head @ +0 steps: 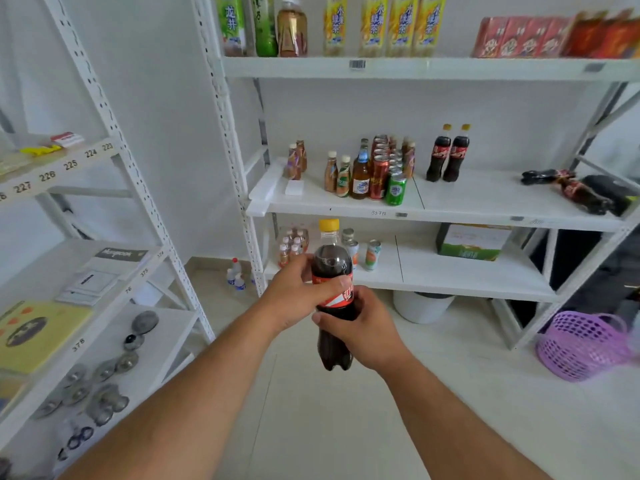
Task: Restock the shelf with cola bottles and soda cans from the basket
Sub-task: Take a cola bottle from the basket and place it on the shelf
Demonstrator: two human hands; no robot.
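Hands: left hand (298, 292), right hand (363, 327) gripping cola bottle (333, 271) | shelf (485, 202) ahead | basket (581, 344) right

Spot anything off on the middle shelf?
Yes. At the right end of the middle shelf, cola bottles lie on their sides, in a loose pile, while the two colas further left stand upright. Both hands hold another cola upright in front of the shelf. Nothing looks spilled.

Both forearms reach forward; left hand (298, 292) wraps the cola bottle (334, 306) above, right hand (360, 329) grips below.
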